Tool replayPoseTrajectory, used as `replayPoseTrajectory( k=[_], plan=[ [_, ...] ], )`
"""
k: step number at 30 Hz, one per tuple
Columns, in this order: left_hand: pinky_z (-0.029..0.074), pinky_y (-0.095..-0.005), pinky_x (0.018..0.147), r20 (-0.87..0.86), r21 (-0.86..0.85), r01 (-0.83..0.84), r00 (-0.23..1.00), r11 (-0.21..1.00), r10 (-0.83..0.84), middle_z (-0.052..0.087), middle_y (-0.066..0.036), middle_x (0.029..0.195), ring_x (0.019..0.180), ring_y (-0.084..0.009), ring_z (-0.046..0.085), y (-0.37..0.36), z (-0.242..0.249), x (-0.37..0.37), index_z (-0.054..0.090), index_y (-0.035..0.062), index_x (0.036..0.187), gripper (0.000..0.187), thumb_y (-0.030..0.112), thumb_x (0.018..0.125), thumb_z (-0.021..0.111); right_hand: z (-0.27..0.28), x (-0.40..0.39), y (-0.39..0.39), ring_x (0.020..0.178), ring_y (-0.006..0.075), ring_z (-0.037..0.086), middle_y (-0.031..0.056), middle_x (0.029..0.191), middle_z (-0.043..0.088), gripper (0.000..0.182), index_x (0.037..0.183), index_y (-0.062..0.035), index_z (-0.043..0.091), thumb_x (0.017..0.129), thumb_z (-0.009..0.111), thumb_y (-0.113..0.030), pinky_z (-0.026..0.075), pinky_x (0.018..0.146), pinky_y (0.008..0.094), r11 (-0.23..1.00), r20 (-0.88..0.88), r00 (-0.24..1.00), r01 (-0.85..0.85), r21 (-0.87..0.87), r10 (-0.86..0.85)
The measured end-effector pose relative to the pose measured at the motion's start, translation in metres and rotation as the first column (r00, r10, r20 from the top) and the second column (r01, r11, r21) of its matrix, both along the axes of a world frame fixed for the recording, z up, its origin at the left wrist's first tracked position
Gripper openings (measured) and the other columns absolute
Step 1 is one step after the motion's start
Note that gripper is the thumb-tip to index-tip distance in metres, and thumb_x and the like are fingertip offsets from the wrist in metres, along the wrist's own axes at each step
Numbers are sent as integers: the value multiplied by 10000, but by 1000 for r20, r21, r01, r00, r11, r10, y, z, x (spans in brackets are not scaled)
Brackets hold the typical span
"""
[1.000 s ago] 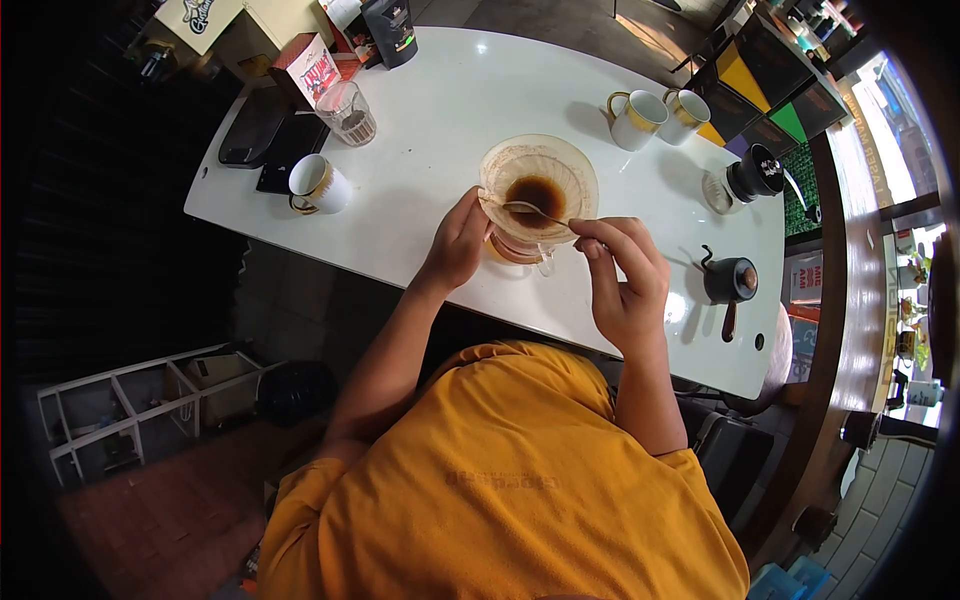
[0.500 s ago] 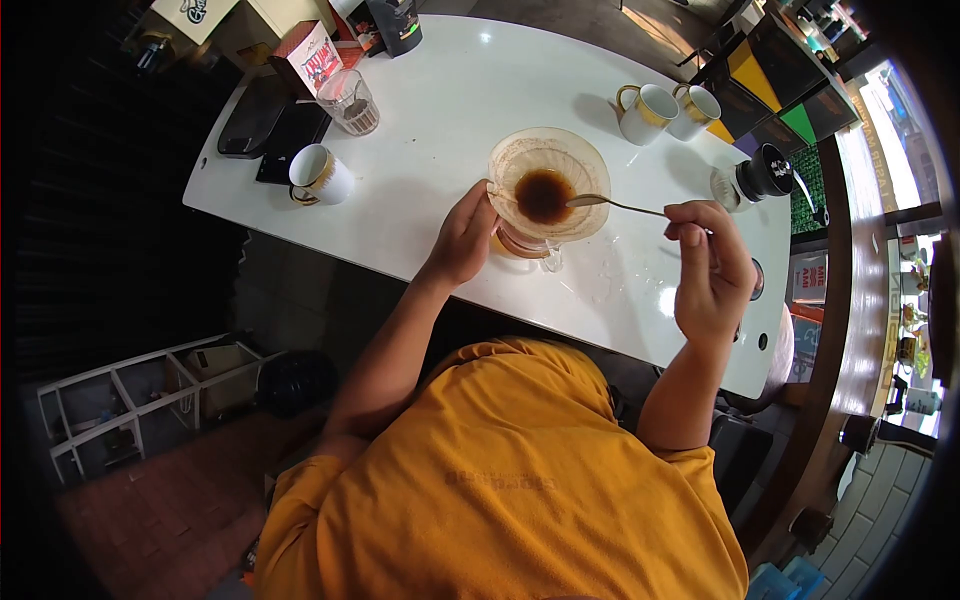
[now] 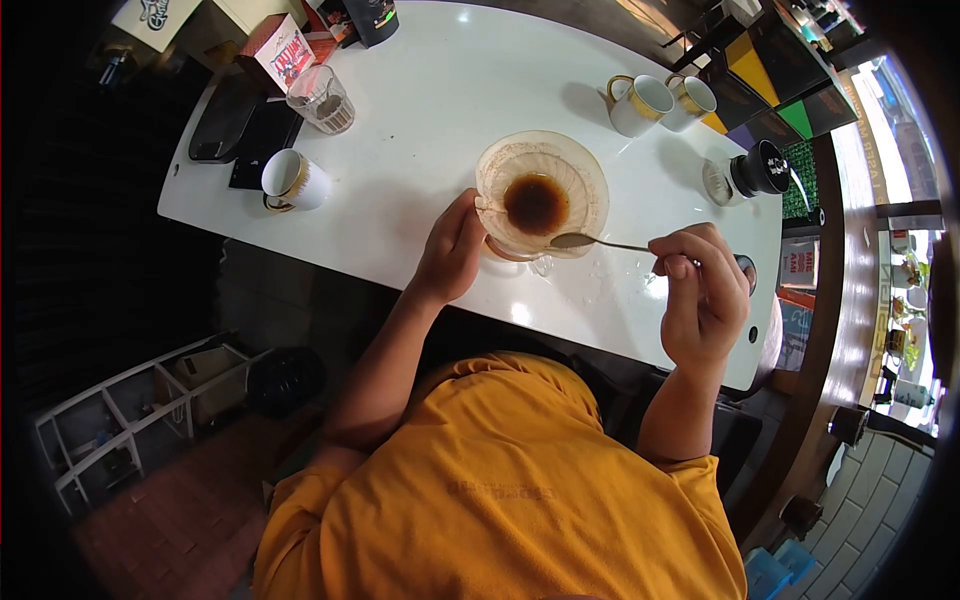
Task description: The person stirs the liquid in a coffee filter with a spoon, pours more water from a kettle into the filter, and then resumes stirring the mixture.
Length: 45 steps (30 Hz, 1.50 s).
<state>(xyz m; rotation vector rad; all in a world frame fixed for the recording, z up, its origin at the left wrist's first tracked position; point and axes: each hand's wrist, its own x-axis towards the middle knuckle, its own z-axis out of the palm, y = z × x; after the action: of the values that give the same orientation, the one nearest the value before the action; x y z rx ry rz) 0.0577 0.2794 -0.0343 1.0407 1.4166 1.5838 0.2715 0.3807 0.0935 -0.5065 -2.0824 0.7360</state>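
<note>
A cone-shaped paper coffee filter (image 3: 500, 165) sits in a dripper over a glass server (image 3: 541, 266), which is mostly hidden beneath it. Dark brown coffee (image 3: 536, 204) pools at the filter's bottom, and brown grounds cling to the paper walls. At the cone's left side, my left hand (image 3: 450, 248) is closed on the dripper's edge, its thumb by the rim. Between thumb and fingers, my right hand (image 3: 705, 290) pinches the handle of a metal spoon (image 3: 574, 241). The spoon's bowl hangs over the filter's near right rim, above the coffee's level.
On the white table (image 3: 430, 90), a gold-trimmed mug (image 3: 308, 186) and a clear glass (image 3: 330, 105) stand left. Two more mugs, one a white mug (image 3: 640, 108), are at the back right. A hand coffee grinder (image 3: 755, 172) stands right. Black flat devices (image 3: 225, 125) lie far left.
The spoon has moved from over the coffee toward me, to the filter's near rim. My right hand has come slightly lower with it. My left hand keeps its hold.
</note>
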Motion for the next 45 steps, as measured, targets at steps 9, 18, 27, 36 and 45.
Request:
replayPoseTrajectory(
  k=[9, 18, 27, 36, 45],
  plan=[
    [432, -276, 867, -19, -25, -3, 1000, 1000, 2, 593, -71, 1019, 949, -120, 531, -1, 2, 0, 523, 1, 1138, 301, 197, 999, 342, -2, -9, 1, 630, 165, 551, 102, 764, 635, 89, 868, 48, 623, 797, 584, 83, 427, 572, 250, 1000, 5, 1000, 12, 25, -12],
    [439, -278, 849, -57, -14, -2, 998, 1000, 2, 596, -79, 990, 917, -125, 539, -1, 1, -2, 518, -7, 1136, 310, 198, 1001, 329, -14, -20, -1, 603, 144, 569, 92, 738, 616, 73, 883, 43, 632, 835, 582, 68, 433, 551, 232, 998, -71, 997, 38, -58, -43],
    [438, -270, 825, -42, -5, -27, 999, 1000, 26, 589, -68, 962, 883, -119, 529, 0, 3, 1, 523, -1, 1113, 284, 188, 999, 344, -14, -17, -2, 587, 142, 567, 94, 741, 620, 63, 884, 51, 630, 856, 574, 55, 435, 548, 231, 994, -91, 993, 73, -77, -80],
    [435, -258, 814, -64, -23, -14, 998, 1000, 12, 580, -46, 946, 874, -97, 512, -1, 1, 0, 526, 0, 1097, 269, 178, 1000, 348, -18, -19, -7, 604, 146, 582, 96, 761, 628, 73, 892, 48, 631, 848, 578, 71, 451, 557, 230, 994, -137, 987, 73, -86, -84],
    [416, -224, 795, 29, -23, -46, 999, 999, 46, 552, -8, 940, 848, -63, 470, -1, 1, 3, 527, 10, 1130, 265, 180, 1006, 366, -39, -27, -2, 673, 181, 587, 80, 771, 633, 126, 919, 8, 659, 809, 624, 58, 468, 595, 270, 995, 0, 995, 103, -20, -103]
  ],
)
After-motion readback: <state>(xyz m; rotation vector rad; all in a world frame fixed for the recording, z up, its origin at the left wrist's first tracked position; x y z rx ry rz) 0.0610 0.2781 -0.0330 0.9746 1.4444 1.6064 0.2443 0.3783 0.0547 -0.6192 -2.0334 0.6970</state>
